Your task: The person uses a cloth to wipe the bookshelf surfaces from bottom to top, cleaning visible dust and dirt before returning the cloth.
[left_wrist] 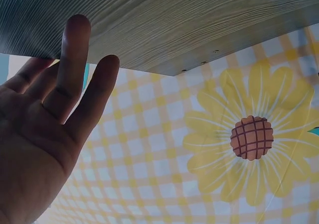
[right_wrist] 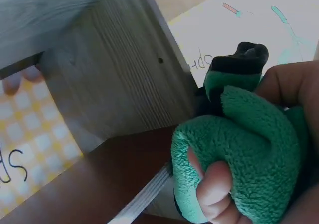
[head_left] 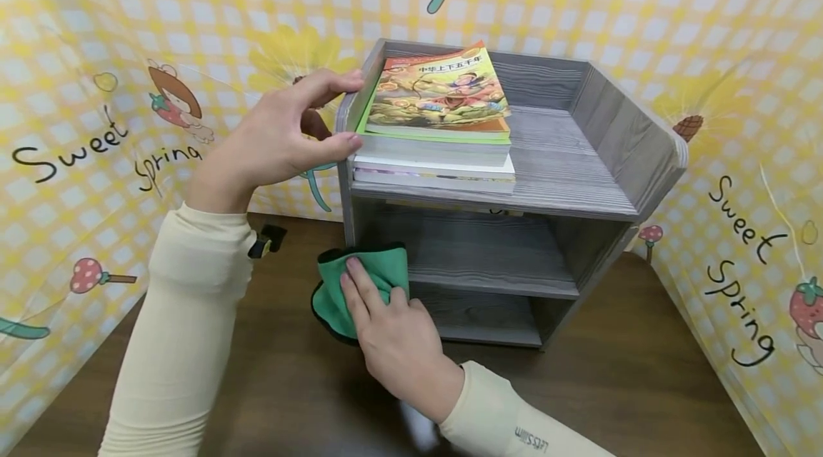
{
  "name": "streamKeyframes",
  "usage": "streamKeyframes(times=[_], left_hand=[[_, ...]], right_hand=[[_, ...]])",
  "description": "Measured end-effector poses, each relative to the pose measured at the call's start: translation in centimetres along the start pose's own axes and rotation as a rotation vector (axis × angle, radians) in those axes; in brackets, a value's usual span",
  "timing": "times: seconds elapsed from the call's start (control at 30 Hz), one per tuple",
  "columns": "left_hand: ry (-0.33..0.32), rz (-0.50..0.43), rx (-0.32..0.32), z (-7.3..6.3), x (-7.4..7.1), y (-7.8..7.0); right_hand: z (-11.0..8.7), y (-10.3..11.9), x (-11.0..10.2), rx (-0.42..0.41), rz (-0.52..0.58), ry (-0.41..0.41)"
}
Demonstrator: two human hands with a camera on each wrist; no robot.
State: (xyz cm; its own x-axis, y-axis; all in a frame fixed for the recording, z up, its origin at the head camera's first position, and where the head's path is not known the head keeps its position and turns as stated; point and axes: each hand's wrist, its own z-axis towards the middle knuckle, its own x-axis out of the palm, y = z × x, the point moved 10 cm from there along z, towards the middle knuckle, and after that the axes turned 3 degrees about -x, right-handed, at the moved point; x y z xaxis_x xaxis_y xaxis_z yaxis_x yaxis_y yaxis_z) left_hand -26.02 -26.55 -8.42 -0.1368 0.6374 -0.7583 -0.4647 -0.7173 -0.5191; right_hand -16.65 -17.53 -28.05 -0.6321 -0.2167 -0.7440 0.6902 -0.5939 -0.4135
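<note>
A grey wood-grain desktop shelf (head_left: 604, 157) stands on the table. My left hand (head_left: 276, 125) holds the upper part of its left side panel, thumb and index fingertip over the edge. In the left wrist view, other fingers of the left hand (left_wrist: 60, 99) lie along the panel (left_wrist: 149, 25). Lower down, my right hand (head_left: 401, 343) grips a green cleaning cloth (head_left: 328, 293) with black edging against the front of the left panel. The right wrist view has the fuzzy cloth (right_wrist: 249, 154) bunched up, fingers (right_wrist: 214, 184) curled around it.
A stack of books (head_left: 437, 103) sits on the shelf's top level, against the left side. Two lower levels lie beneath it. The brown wooden table (head_left: 276, 385) is bordered by a yellow-checked printed cloth (head_left: 225, 21) behind and at both sides.
</note>
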Motion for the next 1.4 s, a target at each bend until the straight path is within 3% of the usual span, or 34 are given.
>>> streamKeyframes(times=[0.13, 0.2, 0.3, 0.4, 0.47, 0.53, 0.73, 0.93, 1.07, 1.2, 1.4], left_hand=[[-0.014, -0.004, -0.003, 0.0, 0.0, -0.2], [-0.013, -0.005, -0.005, -0.1, 0.1, -0.2], [-0.012, -0.004, -0.008, -0.1, 0.2, -0.2], [-0.021, -0.002, -0.008, -0.1, 0.1, -0.2], [-0.033, -0.005, -0.008, -0.1, -0.1, -0.2], [-0.037, -0.002, -0.010, -0.2, -0.2, -0.1], [-0.031, 0.001, -0.009, -0.2, 0.0, -0.1], [-0.029, 0.001, -0.008, -0.3, 0.1, -0.2], [-0.036, -0.003, -0.011, -0.2, 0.0, -0.2], [-0.040, -0.004, -0.010, -0.2, 0.1, -0.1], [-0.048, 0.001, -0.001, 0.0, 0.2, -0.2]], right_hand=[[-0.4, 0.1, 0.3, -0.019, 0.002, 0.035], [-0.6, 0.2, -0.4, -0.041, 0.035, -0.003], [-1.2, 0.8, -2.5, -0.135, 0.117, -0.147], [-2.3, 1.7, -5.0, -0.321, 0.168, -0.344], [-3.1, 1.9, -5.6, -0.422, 0.171, -0.441], [-3.6, 1.4, -5.6, -0.457, 0.155, -0.504], [-4.4, -0.9, -3.9, -0.383, 0.208, -0.570], [-6.1, -2.2, -3.1, -0.358, 0.357, -0.741], [-5.4, -3.2, -1.7, -0.123, 0.256, -0.729], [-4.1, -3.6, -0.5, 0.110, 0.096, -0.625], [-2.4, -3.1, -1.1, 0.216, 0.022, -0.611]])
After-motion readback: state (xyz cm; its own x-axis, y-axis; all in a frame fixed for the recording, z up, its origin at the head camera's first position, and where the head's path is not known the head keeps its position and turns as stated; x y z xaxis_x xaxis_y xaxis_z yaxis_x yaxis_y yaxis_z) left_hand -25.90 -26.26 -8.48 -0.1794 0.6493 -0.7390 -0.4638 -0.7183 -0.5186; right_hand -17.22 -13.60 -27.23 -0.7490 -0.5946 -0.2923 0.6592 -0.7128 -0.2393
